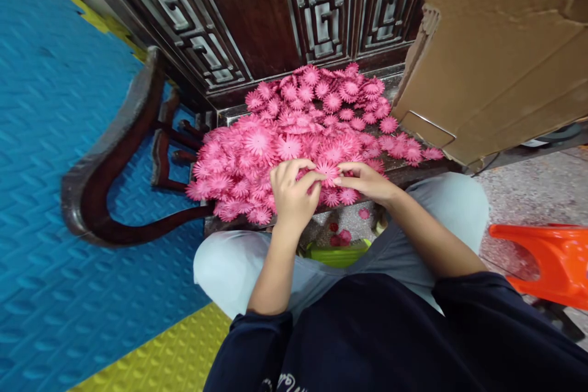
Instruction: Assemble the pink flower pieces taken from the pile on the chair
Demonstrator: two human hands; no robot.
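Note:
Between my two hands is a pink artificial flower [327, 173] with thin pointed petals, facing up. My left hand [296, 187] pinches its left edge between thumb and forefinger, the other fingers curled. On the opposite edge, the thumb and forefinger of my right hand [362, 180] are closed on the same flower. Just beyond both hands spreads a heap of similar pink flowers [257, 144], larger ones toward the left and smaller ones at the back right. The heap lies on a dark wooden bench seat [399, 174].
A curved wooden armrest [92, 196] borders the heap on the left. At right stands a big cardboard box [500, 67]; an orange plastic stool [551, 257] is on the floor. Below my hands are a green object [337, 255] and a few fallen flowers [342, 237]. Carved wood panelling [271, 12] rises behind.

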